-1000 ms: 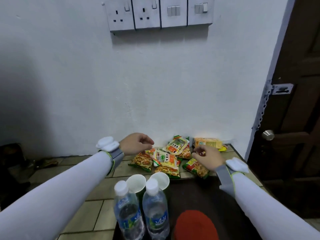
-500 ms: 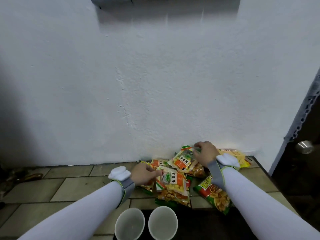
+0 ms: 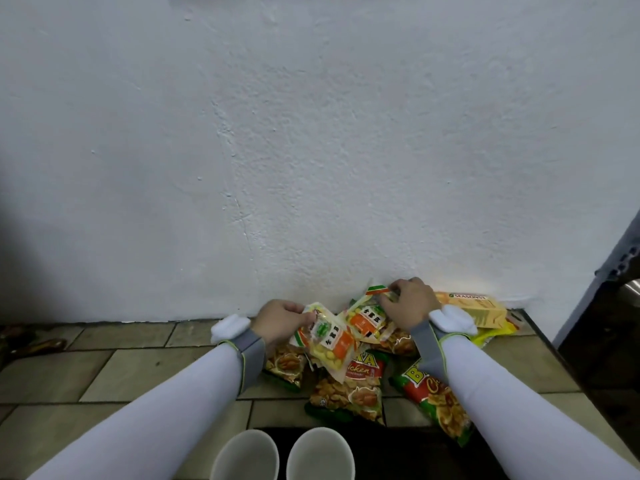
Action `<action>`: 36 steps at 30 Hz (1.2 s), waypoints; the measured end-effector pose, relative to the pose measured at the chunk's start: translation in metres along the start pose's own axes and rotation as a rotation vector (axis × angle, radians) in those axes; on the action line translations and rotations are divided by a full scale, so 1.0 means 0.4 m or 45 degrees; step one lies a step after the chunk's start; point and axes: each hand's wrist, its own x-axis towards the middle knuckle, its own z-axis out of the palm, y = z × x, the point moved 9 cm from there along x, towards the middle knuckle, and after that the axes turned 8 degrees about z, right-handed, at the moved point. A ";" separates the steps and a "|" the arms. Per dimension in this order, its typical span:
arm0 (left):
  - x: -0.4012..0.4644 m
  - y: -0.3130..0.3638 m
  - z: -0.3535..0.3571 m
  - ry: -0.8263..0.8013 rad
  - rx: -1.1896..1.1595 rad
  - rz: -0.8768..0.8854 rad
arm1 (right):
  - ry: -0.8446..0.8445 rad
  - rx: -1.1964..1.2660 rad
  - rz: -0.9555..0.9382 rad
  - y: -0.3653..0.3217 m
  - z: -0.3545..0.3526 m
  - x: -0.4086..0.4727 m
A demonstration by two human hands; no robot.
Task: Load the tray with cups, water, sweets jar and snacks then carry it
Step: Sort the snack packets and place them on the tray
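Note:
A heap of snack packets lies on the tiled floor against the white wall. My left hand pinches the top edge of an orange-and-white packet at the heap's left. My right hand grips the top of a second orange-and-white packet farther back. Two white cups stand side by side on the dark tray at the bottom edge. The water bottles and the sweets jar are out of view.
A yellow drink carton lies by the wall right of my right hand, with a yellow packet under it. A red-and-green chicken snack bag lies under my right forearm. A dark door and its frame stand at the right.
The view has dropped and moved closer to the heap. My left hand has taken hold of the near packet's edge, and my right hand has closed on the back packet's top.

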 end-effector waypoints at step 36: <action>-0.084 0.007 -0.271 0.362 0.249 0.219 | -0.575 0.570 -0.129 -0.212 0.053 -0.170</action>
